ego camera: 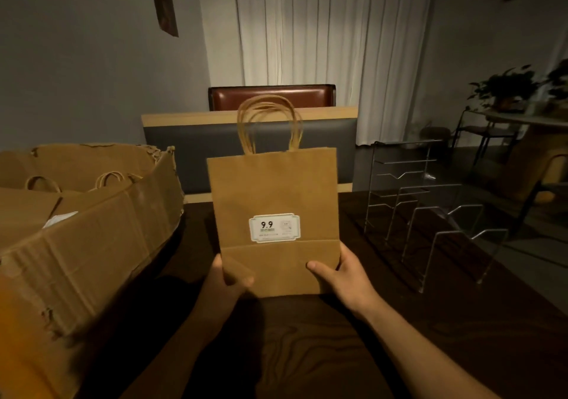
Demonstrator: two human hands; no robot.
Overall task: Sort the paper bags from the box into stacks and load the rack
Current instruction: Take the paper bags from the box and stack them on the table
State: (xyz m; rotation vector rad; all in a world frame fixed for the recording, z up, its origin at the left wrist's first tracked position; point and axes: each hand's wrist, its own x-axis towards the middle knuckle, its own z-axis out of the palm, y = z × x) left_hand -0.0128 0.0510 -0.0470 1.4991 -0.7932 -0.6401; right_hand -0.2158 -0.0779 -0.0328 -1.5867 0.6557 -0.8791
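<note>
A plain kraft-brown paper bag was seen at centre frame, marked with a white label printed "9.9" in black. A tan corrugated box was shown at left. The table was dark brown with wavy grain; white pleated curtains were hung at upper centre.

We're getting just one view, the head cam, worn at head height & looking fwd and down over the dark wood table. It's sitting close: the table's near edge is running out under the bottom of the frame, w/ both forearms reaching in from there. Left of the table's middle we're catching the cardboard box; right of it the clear rack. Beyond the table's far edge we're facing a bench back, curtain & wall. No 2nd view, so nothing's being shared.
</note>
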